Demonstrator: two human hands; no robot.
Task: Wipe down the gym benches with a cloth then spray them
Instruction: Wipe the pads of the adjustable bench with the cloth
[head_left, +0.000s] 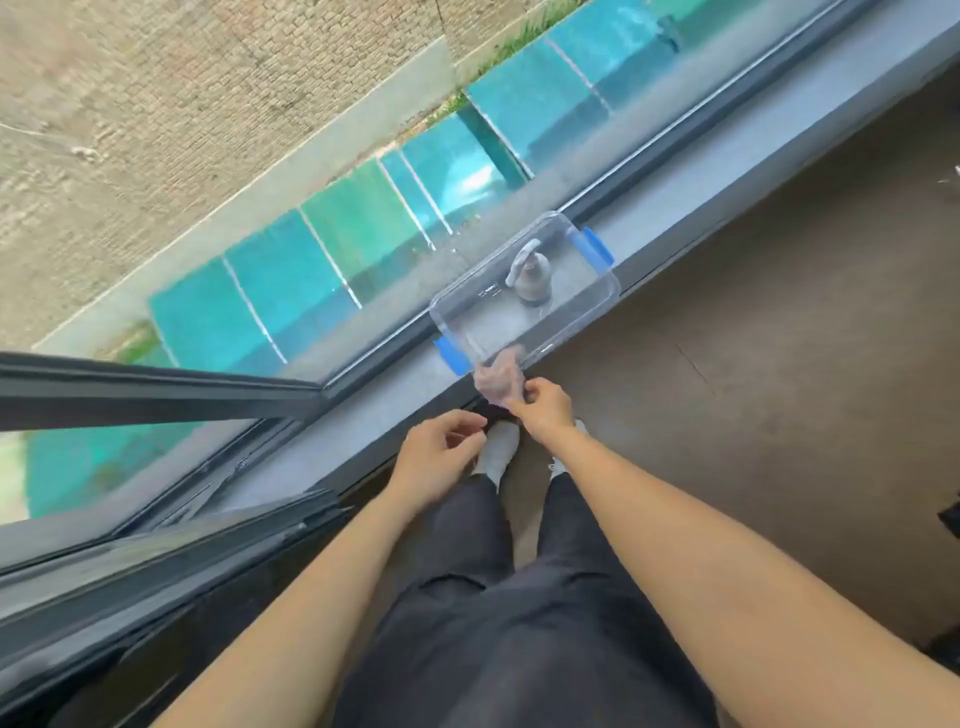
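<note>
Gathering supplies at the window sill (727, 192): my right hand (545, 410) pinches a thin translucent sheet (496, 376), perhaps the cloth, by the clear container (467, 322) holding the spray bottle (530, 278); my left hand (439, 452) is loosely curled, empty. Wiping seems unstarted.

Grey windowsill (691, 208) under large window (322, 171); brown floor (779, 338); daylight outside

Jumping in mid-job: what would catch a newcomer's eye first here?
First, the clear plastic container with blue latches on the grey windowsill, a spray bottle standing toward its far end. Next, the right hand pinching a crumpled translucent piece at the container's near edge, too blurred to identify, while the left hand hangs beside it holding nothing. Beyond the glass, teal roof panels run along the sill.
</note>
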